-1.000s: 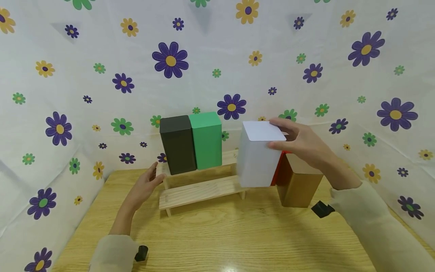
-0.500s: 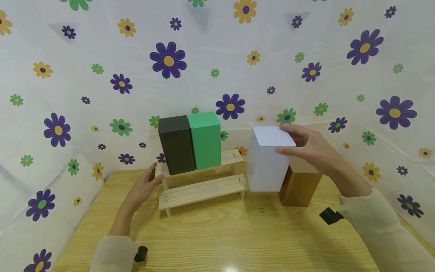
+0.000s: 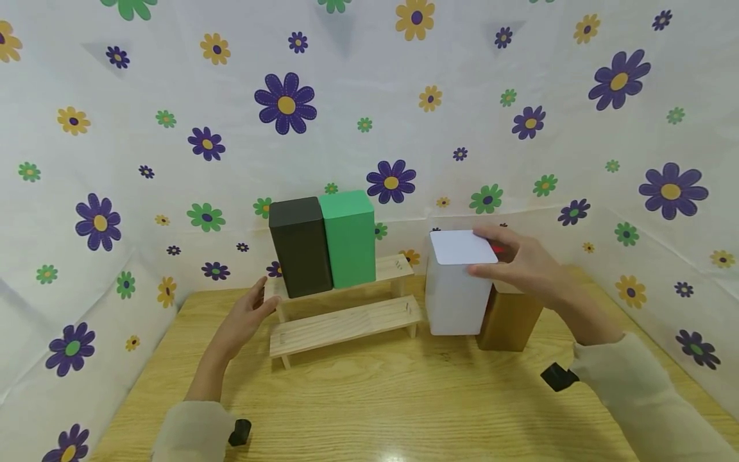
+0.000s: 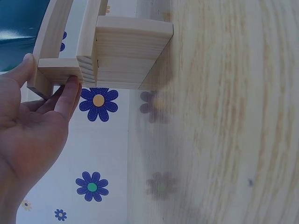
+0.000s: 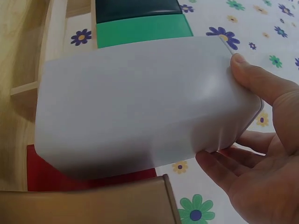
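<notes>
Fingers and thumb of the right hand (image 3: 522,263) curl over the top of the white box (image 3: 456,289), which stands on the table (image 3: 369,398) just right of the wooden stepped shelf (image 3: 340,314). Behind the white box, a red box (image 5: 70,175) is mostly hidden; a brown box (image 3: 510,317) stands against it. The left hand (image 3: 245,317), fingers straight, touches the shelf's left end. Black box (image 3: 300,247) and green box (image 3: 349,237) stand on its upper step.

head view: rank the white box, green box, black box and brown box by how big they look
1. white box, though it stands nearer the camera, which flatters it.
2. green box and black box: alike, no ranking.
3. brown box: unsure, mostly hidden behind the white box and right hand.
</notes>
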`<move>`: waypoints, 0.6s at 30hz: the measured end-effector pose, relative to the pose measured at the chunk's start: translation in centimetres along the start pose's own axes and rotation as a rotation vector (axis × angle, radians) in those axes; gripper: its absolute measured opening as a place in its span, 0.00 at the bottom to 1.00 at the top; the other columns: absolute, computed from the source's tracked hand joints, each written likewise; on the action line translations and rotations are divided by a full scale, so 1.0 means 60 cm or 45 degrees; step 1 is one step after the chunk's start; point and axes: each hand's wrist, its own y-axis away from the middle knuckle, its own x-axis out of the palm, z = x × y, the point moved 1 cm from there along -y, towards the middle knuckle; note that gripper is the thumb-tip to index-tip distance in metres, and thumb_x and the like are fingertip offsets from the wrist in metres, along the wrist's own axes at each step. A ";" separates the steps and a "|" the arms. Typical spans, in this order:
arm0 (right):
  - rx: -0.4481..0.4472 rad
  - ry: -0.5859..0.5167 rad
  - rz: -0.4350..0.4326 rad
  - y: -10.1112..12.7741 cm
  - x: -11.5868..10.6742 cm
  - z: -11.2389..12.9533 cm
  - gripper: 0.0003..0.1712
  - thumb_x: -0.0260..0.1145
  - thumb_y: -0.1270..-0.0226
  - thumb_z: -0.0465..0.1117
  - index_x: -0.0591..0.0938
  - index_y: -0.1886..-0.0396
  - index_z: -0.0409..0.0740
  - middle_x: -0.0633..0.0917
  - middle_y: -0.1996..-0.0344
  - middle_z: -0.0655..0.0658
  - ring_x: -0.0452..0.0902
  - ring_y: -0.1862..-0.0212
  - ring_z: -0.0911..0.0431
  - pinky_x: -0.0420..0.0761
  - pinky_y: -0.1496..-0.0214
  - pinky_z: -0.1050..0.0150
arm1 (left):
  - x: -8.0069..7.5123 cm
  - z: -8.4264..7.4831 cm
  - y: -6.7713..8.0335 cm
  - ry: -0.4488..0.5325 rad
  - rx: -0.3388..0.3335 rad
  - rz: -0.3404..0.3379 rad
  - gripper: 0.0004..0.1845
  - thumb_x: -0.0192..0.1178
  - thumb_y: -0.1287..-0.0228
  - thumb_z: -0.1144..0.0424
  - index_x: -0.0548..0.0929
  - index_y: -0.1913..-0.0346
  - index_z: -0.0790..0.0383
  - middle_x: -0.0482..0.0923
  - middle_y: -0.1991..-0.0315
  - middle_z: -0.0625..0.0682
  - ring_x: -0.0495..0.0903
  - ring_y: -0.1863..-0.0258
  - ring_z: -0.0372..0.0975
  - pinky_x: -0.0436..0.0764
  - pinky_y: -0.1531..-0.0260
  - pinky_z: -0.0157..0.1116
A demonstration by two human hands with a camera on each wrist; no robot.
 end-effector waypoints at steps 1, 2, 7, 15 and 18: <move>0.007 0.023 -0.002 0.000 0.002 -0.002 0.39 0.70 0.48 0.51 0.65 0.35 0.60 0.69 0.45 0.51 0.70 0.51 0.51 0.76 0.56 0.62 | 0.000 0.000 0.000 0.004 -0.004 -0.003 0.42 0.44 0.36 0.39 0.37 0.28 0.50 0.37 0.28 0.56 0.42 0.31 0.53 0.53 0.38 0.54; 0.016 0.048 -0.002 0.001 0.004 -0.005 0.40 0.70 0.48 0.52 0.65 0.35 0.59 0.69 0.45 0.50 0.69 0.51 0.50 0.76 0.57 0.61 | 0.000 -0.001 0.000 0.007 -0.004 -0.002 0.42 0.44 0.36 0.39 0.36 0.28 0.50 0.36 0.28 0.56 0.42 0.31 0.53 0.53 0.38 0.54; 0.071 0.161 -0.006 0.007 0.012 -0.017 0.43 0.69 0.51 0.58 0.64 0.35 0.57 0.66 0.41 0.49 0.68 0.46 0.47 0.76 0.55 0.55 | 0.001 -0.002 -0.001 0.009 0.003 -0.007 0.42 0.44 0.36 0.39 0.37 0.28 0.50 0.36 0.28 0.55 0.42 0.31 0.53 0.53 0.38 0.54; 0.060 0.179 0.051 0.011 0.025 -0.032 0.45 0.68 0.50 0.58 0.63 0.33 0.51 0.62 0.37 0.43 0.66 0.42 0.40 0.76 0.51 0.46 | 0.000 -0.001 0.000 0.008 0.005 -0.008 0.42 0.44 0.36 0.39 0.37 0.28 0.50 0.37 0.28 0.54 0.43 0.31 0.52 0.53 0.37 0.54; 0.039 0.277 0.042 0.010 0.030 -0.037 0.46 0.68 0.51 0.60 0.63 0.34 0.51 0.64 0.37 0.43 0.66 0.42 0.41 0.74 0.49 0.44 | 0.001 0.003 -0.002 0.009 0.008 -0.008 0.42 0.44 0.36 0.39 0.37 0.28 0.49 0.37 0.28 0.54 0.43 0.31 0.53 0.53 0.38 0.54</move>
